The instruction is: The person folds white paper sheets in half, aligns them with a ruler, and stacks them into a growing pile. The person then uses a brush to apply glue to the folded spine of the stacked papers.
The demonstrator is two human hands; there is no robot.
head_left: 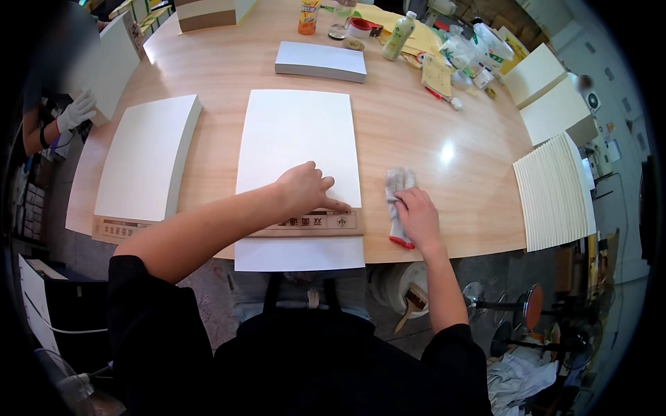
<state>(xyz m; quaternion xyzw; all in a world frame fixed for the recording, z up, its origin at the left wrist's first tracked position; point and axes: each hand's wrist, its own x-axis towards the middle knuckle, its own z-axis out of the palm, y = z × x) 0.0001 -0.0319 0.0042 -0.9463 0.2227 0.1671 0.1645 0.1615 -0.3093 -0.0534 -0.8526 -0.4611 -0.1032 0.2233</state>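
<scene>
In front of me lies a tall white stack of paper (pixel 298 139) with a printed brown paper band (pixel 312 224) across its near part. White paper also shows on the near side of the band, out past the table's front edge. My left hand (pixel 303 189) rests on the stack with fingers apart; one stretches right along the band's far edge, near the stack's right side. To the right, a greyish-white knitted work glove (pixel 398 182) with a red cuff lies on the table. My right hand (pixel 417 215) is closed on its right side.
Another paper stack (pixel 146 152) stands on the left and a smaller one (pixel 320 62) ahead. Folded white sheets (pixel 553 191) are at the right edge. Bottles, including a green one (pixel 399 36), and clutter sit far right. At far left, a person's white-gloved hand (pixel 76 111) touches a white block.
</scene>
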